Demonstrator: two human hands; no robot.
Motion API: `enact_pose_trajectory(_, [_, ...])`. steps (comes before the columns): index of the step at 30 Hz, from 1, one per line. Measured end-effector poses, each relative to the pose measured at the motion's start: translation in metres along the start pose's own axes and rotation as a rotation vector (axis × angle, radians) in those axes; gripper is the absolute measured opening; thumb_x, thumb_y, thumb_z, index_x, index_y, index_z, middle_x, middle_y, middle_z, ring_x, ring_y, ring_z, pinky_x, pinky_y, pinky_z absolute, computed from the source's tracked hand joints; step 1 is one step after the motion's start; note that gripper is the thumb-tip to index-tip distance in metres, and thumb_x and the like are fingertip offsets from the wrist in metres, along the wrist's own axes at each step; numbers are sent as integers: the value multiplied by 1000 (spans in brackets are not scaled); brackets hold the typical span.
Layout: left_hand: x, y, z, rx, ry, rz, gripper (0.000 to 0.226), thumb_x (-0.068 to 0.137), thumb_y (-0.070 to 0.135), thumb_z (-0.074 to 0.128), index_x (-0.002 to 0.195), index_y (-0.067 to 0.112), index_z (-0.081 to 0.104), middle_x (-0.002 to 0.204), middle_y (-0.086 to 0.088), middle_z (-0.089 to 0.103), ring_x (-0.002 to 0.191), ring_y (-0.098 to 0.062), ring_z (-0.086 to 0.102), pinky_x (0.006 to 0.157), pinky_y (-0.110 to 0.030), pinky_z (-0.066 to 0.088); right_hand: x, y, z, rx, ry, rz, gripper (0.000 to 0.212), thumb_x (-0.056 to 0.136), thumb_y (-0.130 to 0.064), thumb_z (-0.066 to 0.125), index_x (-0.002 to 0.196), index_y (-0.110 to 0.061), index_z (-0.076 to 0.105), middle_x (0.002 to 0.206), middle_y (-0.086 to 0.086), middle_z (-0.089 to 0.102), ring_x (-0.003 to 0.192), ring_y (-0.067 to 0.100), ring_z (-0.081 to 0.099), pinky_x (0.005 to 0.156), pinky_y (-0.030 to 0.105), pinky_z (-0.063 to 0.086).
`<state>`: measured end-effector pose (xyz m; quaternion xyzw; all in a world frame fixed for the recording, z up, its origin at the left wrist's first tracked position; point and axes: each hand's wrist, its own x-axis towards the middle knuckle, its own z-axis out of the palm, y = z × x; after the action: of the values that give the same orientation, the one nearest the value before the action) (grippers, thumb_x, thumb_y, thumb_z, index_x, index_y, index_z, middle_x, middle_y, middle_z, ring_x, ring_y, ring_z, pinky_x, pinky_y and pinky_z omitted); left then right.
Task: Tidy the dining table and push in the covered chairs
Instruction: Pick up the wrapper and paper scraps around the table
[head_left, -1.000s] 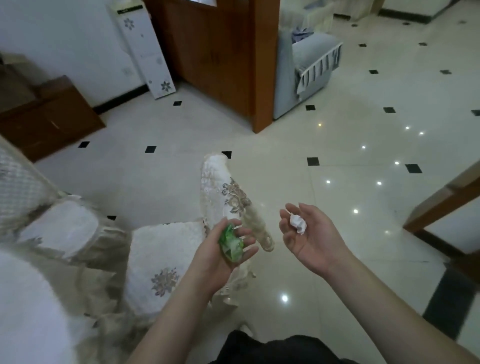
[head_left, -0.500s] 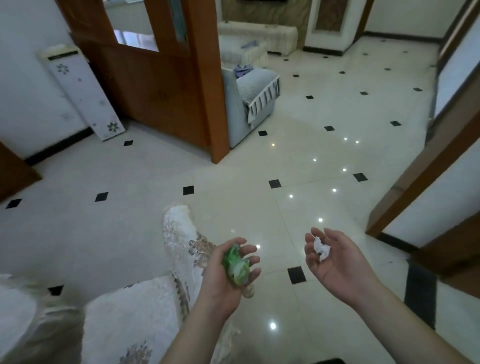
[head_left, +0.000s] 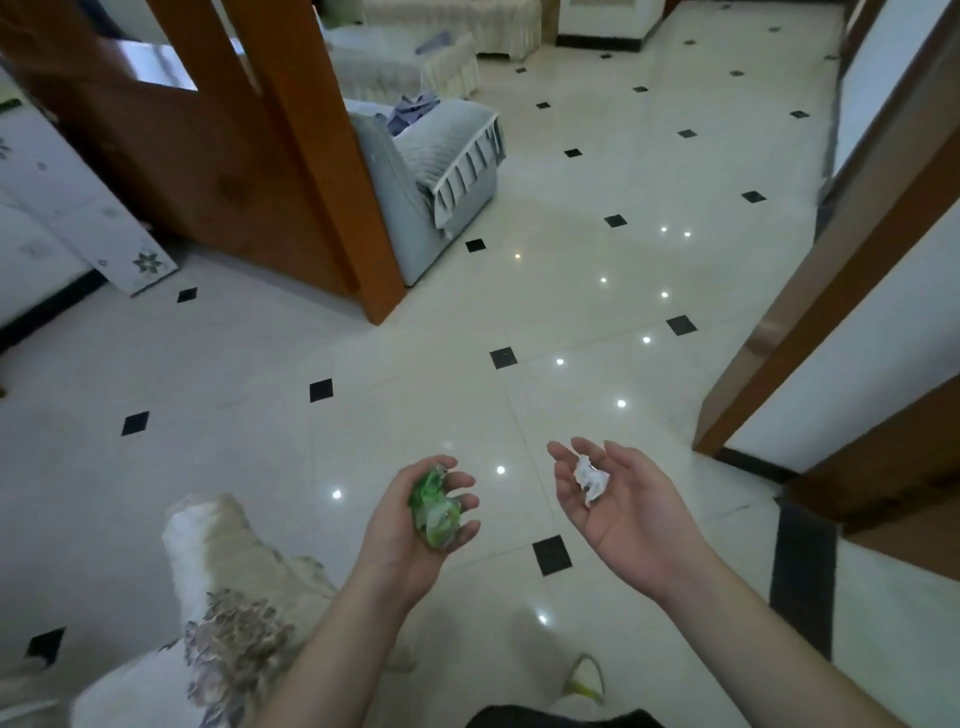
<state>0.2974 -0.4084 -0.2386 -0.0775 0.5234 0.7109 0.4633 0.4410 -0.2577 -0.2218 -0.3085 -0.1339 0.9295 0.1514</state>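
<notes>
left hand (head_left: 410, 530) fingers curled round green wrapper (head_left: 434, 512) | right hand (head_left: 623, 512) fingers relaxed, cradling paper wad (head_left: 589, 475) | covered chair (head_left: 218, 587) lower-left

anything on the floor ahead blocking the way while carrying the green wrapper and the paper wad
Nothing visible does. The left hand grips the crumpled green wrapper, the white paper wad lies in the open right hand, and the tiled floor ahead is bare. The covered chair sits off to the left. No bin shows.

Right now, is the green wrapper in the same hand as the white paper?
No, the left hand grips the green wrapper, while the white paper lies in the open right hand.
</notes>
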Motion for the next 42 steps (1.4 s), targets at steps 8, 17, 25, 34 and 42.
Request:
enact_pose_trajectory(8, [40,38,52,-93,96,121,35,89,40,44,83,13,66,59,-7,49,52,-20,47,49,-25,37,56,-54,39,-30,-80,63,25,84,-18,55,103,-3,60,120,19,64,112,28,62,93,35,50])
enact_pose_trajectory(17, [91,104,13,-233,104,205,32,71,34,54,98,17,60,76,-6,55,69,-22,55,61,-32,47,152,-46,102,-144,-108,166,26,90,-24,51,105,-7,63,111,12,67,95,25,65,88,35,50])
enact_pose_trajectory(25, [145,180,-36,-399,82,290,54,68,32,52,119,18,63,89,-10,59,84,-24,60,67,-35,46,258,-7,197,-256,-132,233,28,93,-26,49,108,-6,61,113,14,67,97,27,64,89,37,49])
enact_pose_trajectory(34, [174,262,-86,-420,84,410,52,59,40,75,107,21,68,91,-6,62,82,-21,62,58,-31,50,344,29,281,-303,-185,351,38,94,-35,45,114,-7,60,115,15,67,95,27,65,90,38,48])
enact_pose_trajectory(42, [224,330,-117,-495,322,523,32,69,40,61,95,23,68,82,-4,59,67,-18,54,56,-27,40,440,52,348,-387,-239,492,38,94,-35,46,117,-9,59,115,13,68,97,26,65,88,37,50])
